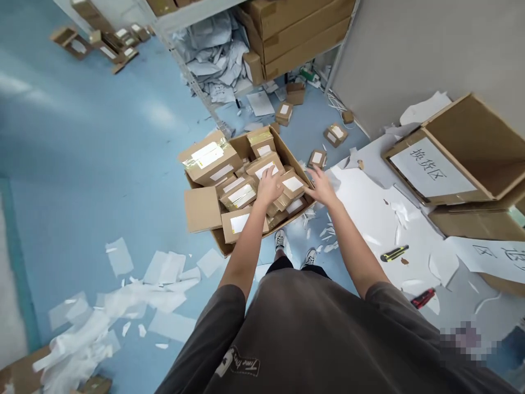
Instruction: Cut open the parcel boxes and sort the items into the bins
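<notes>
In the head view, a large open carton full of small taped cardboard boxes stands in front of my legs. My left hand rests over the middle of the pile, fingers spread and touching a small box with a white label. Just to its right sits another labelled box. My right hand is at the carton's right edge, its fingers apart and nothing seen in them. A bigger taped box leans on the far left corner, and a plain brown box juts over the left side.
At right, a white-covered table carries an open carton with a handwritten sign, a yellow-black cutter and a red one. A metal rack stands ahead. Paper scraps litter the blue floor; small boxes lie farther off.
</notes>
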A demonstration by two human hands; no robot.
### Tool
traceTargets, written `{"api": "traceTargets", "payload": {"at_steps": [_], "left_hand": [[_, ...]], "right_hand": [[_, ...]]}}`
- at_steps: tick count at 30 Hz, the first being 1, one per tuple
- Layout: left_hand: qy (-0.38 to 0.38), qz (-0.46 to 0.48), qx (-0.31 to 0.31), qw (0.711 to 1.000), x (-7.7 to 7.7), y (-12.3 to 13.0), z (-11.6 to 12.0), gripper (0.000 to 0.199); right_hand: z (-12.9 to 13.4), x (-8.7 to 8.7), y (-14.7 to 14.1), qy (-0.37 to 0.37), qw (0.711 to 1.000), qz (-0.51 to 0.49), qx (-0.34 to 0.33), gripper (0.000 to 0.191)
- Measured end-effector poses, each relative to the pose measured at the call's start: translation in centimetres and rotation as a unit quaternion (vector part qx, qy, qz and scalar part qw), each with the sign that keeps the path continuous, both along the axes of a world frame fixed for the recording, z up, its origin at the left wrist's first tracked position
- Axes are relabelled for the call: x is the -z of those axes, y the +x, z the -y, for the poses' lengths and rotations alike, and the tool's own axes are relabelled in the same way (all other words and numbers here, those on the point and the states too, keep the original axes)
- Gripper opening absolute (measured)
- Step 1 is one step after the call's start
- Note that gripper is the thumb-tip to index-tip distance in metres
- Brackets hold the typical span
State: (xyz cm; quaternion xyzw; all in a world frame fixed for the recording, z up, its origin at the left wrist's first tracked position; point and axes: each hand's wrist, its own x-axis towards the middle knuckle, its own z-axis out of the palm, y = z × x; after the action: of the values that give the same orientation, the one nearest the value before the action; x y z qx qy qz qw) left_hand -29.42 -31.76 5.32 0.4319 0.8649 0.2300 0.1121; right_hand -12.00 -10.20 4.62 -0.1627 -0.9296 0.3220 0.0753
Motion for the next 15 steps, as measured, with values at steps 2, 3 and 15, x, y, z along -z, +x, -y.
{"api": "traceTargets", "payload": {"at_steps": [2, 3, 15], "left_hand": [[-0.037, 0.028, 0.003, 0.999, 3.1, -0.3, 0.4, 0.074], [-0.058, 0.046, 0.009, 0.997, 4.6, -0.5, 0.5, 0.077], [-0.137, 0.093, 0.052, 0.985, 8.1, -2.0, 2.1, 0.077]], "right_hand": [[2.3, 3.8, -0.4, -0.046, 0.998, 0.045, -0.003, 0.091], [3.8, 5.6, -0.5, -0.067, 0.996, 0.064, -0.002, 0.092], [13.1, 12.7, -0.8, -0.109, 0.982, 0.08, 0.13, 0.061]]}}
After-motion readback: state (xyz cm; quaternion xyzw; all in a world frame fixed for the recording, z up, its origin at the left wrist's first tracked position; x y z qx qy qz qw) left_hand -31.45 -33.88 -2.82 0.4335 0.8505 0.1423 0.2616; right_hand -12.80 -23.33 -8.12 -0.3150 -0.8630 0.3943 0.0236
